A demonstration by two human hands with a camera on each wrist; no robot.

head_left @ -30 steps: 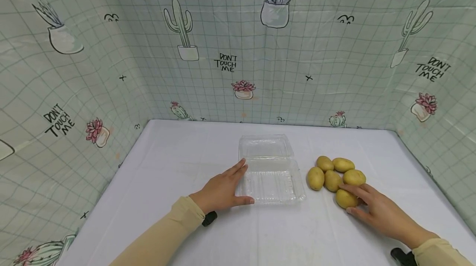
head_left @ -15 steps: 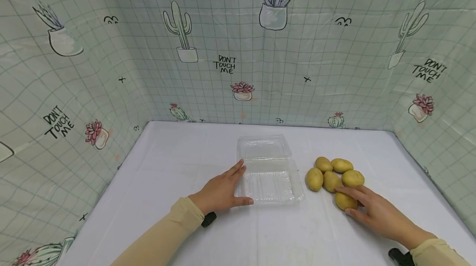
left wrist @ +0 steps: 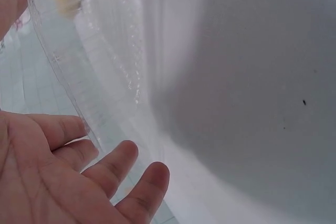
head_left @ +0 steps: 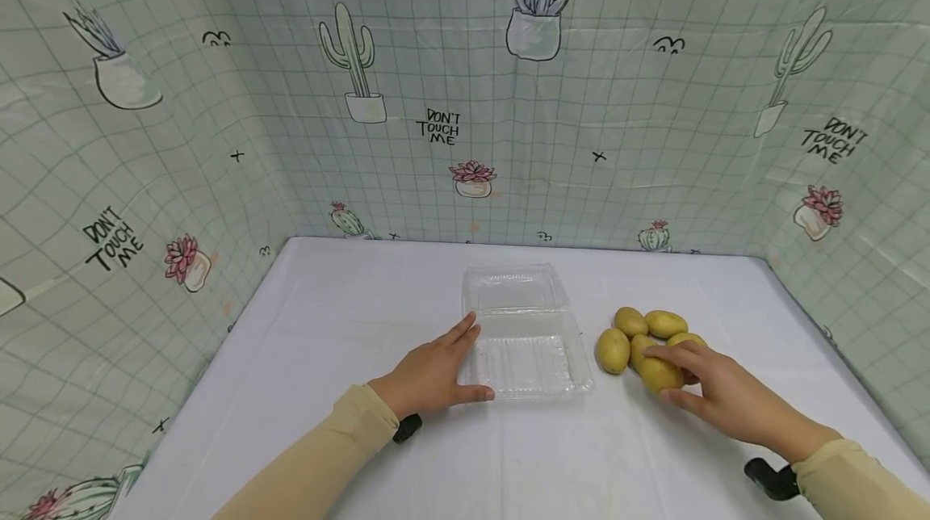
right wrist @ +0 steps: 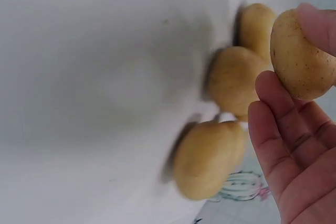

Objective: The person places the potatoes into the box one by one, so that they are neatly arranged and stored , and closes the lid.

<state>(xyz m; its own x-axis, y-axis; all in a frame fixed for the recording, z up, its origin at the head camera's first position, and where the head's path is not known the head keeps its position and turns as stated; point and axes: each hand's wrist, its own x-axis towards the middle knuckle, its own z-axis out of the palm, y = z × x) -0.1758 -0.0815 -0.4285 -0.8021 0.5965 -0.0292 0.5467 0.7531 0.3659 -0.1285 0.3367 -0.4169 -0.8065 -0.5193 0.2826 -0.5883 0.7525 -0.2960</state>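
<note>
My right hand (head_left: pixel 741 400) pinches a rounded, dark-speckled yellow potato (head_left: pixel 661 377); my left hand (head_left: pixel 429 373), fingers outstretched, touches a clear clamshell (head_left: pixel 529 358).

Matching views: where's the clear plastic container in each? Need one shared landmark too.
Head: clear plastic container just right of centre, lower half, lid open behind, left hand at its left side.
Left wrist: clear plastic container upper left, cut off by top edge.
Right wrist: not visible.
Shared landmark: printed wall cloth; head, back and sides; left wrist, left; right wrist, bottom right.
</note>
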